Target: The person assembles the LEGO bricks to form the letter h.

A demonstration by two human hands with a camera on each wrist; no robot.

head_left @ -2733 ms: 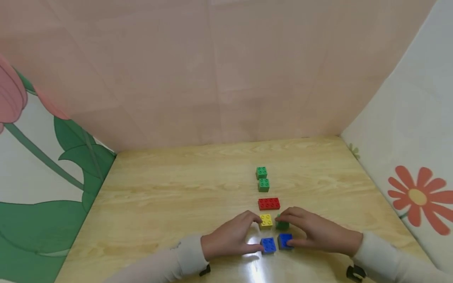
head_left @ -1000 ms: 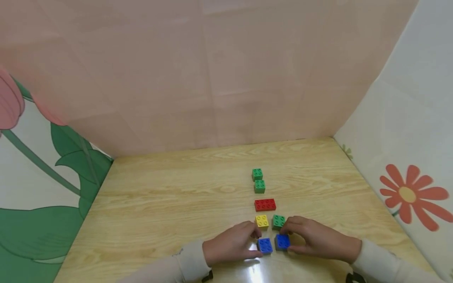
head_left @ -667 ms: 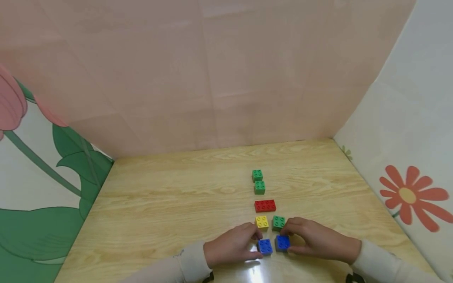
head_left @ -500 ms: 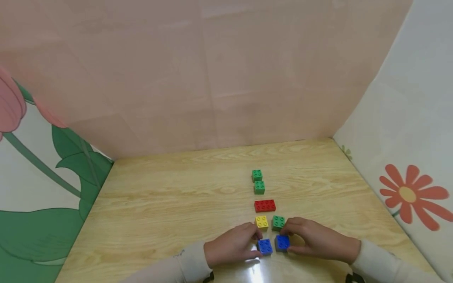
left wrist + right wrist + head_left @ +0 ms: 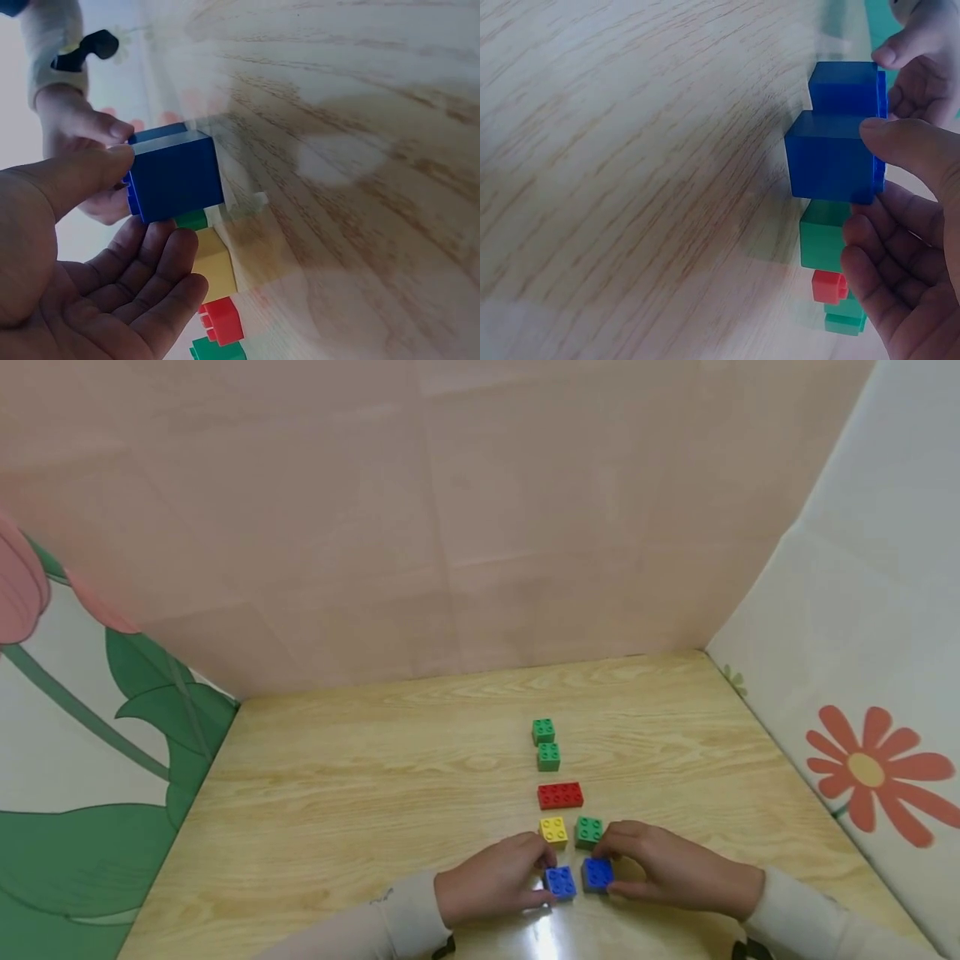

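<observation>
Two blue toy bricks stand side by side near the front of the table, a narrow gap between them. My left hand [image 5: 495, 878] pinches the left blue brick [image 5: 560, 883] between thumb and fingers. The right blue brick [image 5: 597, 876] is held likewise by my right hand [image 5: 671, 868]. In the left wrist view the thumb lies on the upper edge of a blue brick [image 5: 180, 176], with the fingertips below it. Just behind the blue pair are a yellow brick [image 5: 553, 832] on the left and a green brick [image 5: 588, 832] on the right, apart from each other.
Farther back lies a longer red brick [image 5: 560, 795]. Beyond it, two small green bricks [image 5: 548, 757] stand one behind the other. The wooden table [image 5: 360, 777] ends at a pinkish back wall [image 5: 450, 527], with flower-patterned panels on both sides.
Fingers of both hands have come back from the yellow and green bricks to the blue ones, uncovering the green brick. In the last second the hands have barely moved.
</observation>
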